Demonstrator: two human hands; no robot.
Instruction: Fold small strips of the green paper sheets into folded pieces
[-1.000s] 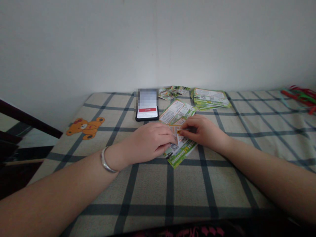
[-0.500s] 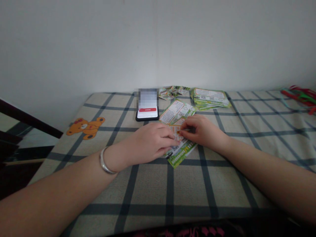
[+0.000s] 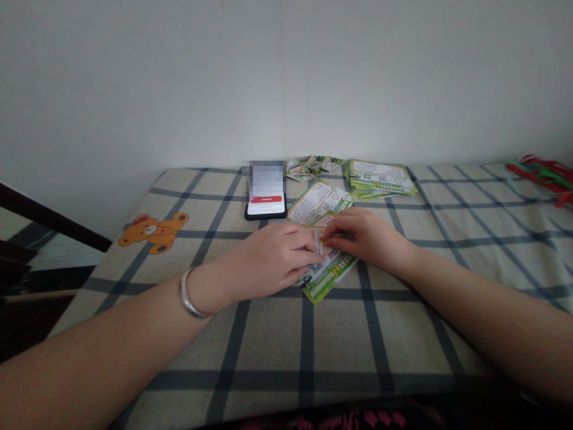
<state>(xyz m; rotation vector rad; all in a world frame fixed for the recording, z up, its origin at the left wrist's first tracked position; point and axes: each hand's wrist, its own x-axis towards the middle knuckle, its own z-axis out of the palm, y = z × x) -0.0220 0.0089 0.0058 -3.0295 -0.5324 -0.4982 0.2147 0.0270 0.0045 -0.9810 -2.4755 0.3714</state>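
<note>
A green-and-white printed card (image 3: 330,276) with a QR code and an orange panel lies slanted on the checked tablecloth. My left hand (image 3: 282,257), a silver bangle on its wrist, rests on the card's left side with fingers extended and lying on it. On the card's orange panel, my right hand (image 3: 353,233) has its thumb and fingertips pinched together. Whatever they hold, if anything, is too small to make out. Another printed card (image 3: 316,200) lies just behind, partly covered by the front one.
A phone (image 3: 266,206) with a lit screen stands behind my left hand. By the wall are folded or torn card pieces (image 3: 308,167) and a stack of cards (image 3: 380,176). Red and green cords (image 3: 541,173) lie far right. A bear picture (image 3: 154,232) marks the cloth's left.
My right fingertips have shifted slightly left across the orange panel. My left hand and the cards stay almost where they were.
</note>
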